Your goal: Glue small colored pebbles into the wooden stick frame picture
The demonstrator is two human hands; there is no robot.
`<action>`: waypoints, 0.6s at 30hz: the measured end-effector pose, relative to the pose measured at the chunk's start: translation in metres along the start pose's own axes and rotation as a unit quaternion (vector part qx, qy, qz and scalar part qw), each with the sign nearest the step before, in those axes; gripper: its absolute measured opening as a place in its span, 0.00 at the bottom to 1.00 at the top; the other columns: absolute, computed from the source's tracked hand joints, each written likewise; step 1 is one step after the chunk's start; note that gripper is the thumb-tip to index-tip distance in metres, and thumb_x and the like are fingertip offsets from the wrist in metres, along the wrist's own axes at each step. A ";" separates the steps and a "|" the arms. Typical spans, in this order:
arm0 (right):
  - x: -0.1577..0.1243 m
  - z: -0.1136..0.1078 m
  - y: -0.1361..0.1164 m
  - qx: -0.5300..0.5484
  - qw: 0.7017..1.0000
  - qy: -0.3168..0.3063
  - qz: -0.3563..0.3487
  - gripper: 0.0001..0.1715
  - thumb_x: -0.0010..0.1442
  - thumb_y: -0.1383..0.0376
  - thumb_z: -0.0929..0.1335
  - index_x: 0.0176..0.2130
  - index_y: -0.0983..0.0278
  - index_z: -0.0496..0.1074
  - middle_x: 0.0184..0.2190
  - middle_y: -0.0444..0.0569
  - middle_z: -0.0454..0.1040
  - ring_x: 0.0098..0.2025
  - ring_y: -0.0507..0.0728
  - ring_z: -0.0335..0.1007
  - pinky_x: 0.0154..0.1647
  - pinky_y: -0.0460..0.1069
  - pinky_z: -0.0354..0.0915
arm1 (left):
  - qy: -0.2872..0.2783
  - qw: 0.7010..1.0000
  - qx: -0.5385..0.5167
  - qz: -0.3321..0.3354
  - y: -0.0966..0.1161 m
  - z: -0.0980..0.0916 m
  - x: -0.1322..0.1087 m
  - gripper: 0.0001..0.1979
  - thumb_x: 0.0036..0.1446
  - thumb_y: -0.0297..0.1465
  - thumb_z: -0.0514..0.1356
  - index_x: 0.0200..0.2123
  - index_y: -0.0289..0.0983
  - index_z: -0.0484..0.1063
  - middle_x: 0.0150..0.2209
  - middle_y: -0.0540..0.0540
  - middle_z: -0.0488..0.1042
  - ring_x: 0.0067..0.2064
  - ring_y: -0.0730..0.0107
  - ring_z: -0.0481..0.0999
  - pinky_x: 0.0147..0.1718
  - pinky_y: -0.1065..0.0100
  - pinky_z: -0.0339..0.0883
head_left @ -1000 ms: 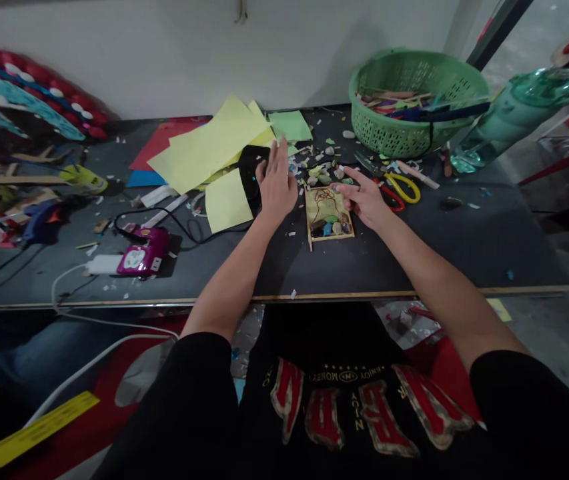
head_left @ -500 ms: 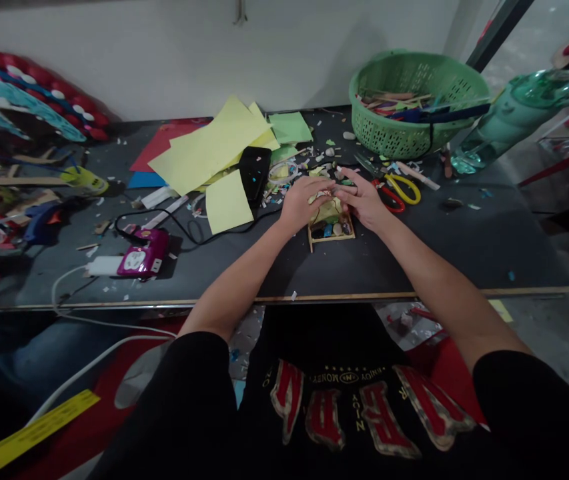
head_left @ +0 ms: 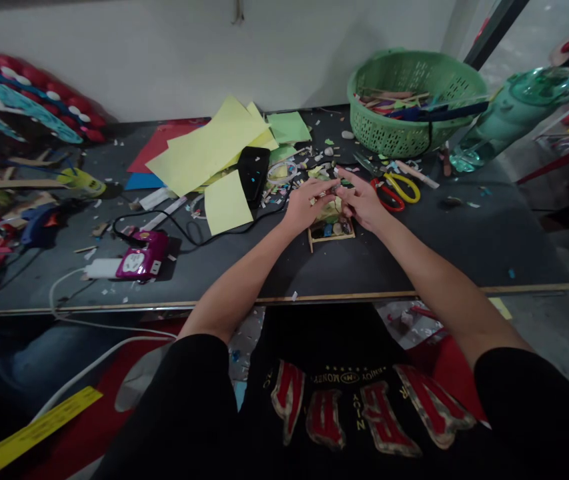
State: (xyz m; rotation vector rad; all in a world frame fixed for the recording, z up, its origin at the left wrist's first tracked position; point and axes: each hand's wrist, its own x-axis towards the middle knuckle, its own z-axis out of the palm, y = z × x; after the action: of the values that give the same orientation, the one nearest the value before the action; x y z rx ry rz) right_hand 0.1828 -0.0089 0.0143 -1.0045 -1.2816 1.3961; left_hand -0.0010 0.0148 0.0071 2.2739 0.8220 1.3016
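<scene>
A small wooden craft box point(head_left: 333, 235) with coloured pebbles inside lies on the dark table, partly hidden by my hands. Over its far left side is my left hand point(head_left: 305, 203), its fingers bent in and closed at the tips. My right hand point(head_left: 365, 203) meets it from the other side, thumb and fingers pinched together. Whatever sits between the fingertips is too small and covered to name. Scissors point(head_left: 397, 189) with red and yellow handles lie just right of my right hand.
A green basket point(head_left: 394, 137) of sticks and a green bottle point(head_left: 504, 123) stand at the back right. Yellow paper point(head_left: 209, 150), a black phone-like object point(head_left: 253, 170) and paper scraps lie left of my hands. A purple power adapter point(head_left: 145, 255) with cords sits further left.
My left hand has shifted slightly right, closer to my right hand, and the fingertips of both have drawn together above the box. The box stays in place.
</scene>
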 end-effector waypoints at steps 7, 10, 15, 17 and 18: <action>0.001 0.002 -0.002 -0.020 0.999 0.046 -0.011 0.48 0.44 0.40 0.76 0.58 0.55 0.66 0.24 0.40 0.72 0.21 0.51 0.63 0.21 0.48 0.59 | 0.012 0.998 0.019 -0.054 0.005 -0.002 0.000 0.14 0.62 0.33 0.63 0.51 0.42 0.76 0.41 0.46 0.80 0.42 0.70 0.78 0.43 0.67 0.73; 0.001 0.001 -0.005 -0.039 0.991 0.104 -0.071 0.35 0.48 0.39 0.74 0.47 0.56 0.73 0.32 0.46 0.77 0.24 0.51 0.63 0.22 0.49 0.60 | 0.028 0.996 0.047 -0.076 0.003 -0.005 0.000 0.14 0.63 0.33 0.63 0.52 0.42 0.76 0.42 0.46 0.80 0.42 0.69 0.78 0.43 0.66 0.73; -0.001 0.001 -0.006 -0.110 0.980 0.103 -0.128 0.28 0.52 0.39 0.72 0.36 0.60 0.77 0.30 0.48 0.76 0.26 0.52 0.65 0.25 0.50 0.63 | 0.019 0.993 0.088 -0.076 -0.002 -0.008 0.000 0.15 0.63 0.35 0.62 0.52 0.41 0.75 0.41 0.45 0.81 0.41 0.67 0.78 0.44 0.64 0.72; -0.002 0.001 -0.004 -0.129 0.979 0.089 -0.130 0.27 0.53 0.40 0.72 0.36 0.60 0.78 0.29 0.47 0.76 0.29 0.53 0.68 0.29 0.50 0.66 | 0.015 0.993 0.096 -0.070 -0.002 -0.008 -0.001 0.15 0.64 0.37 0.61 0.53 0.41 0.75 0.41 0.45 0.81 0.41 0.67 0.78 0.44 0.64 0.72; -0.002 0.002 -0.004 -0.132 0.979 0.086 -0.131 0.27 0.53 0.41 0.72 0.36 0.61 0.78 0.29 0.47 0.76 0.30 0.53 0.69 0.31 0.50 0.67 | 0.013 0.993 0.100 -0.068 -0.002 -0.007 0.000 0.15 0.64 0.37 0.61 0.53 0.42 0.75 0.42 0.45 0.81 0.42 0.67 0.78 0.44 0.64 0.72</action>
State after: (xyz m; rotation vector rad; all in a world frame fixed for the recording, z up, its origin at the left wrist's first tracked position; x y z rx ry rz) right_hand 0.1821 -0.0109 0.0181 -1.0636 -1.4351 0.9339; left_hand -0.0082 0.0165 0.0090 2.3079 1.1407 1.2403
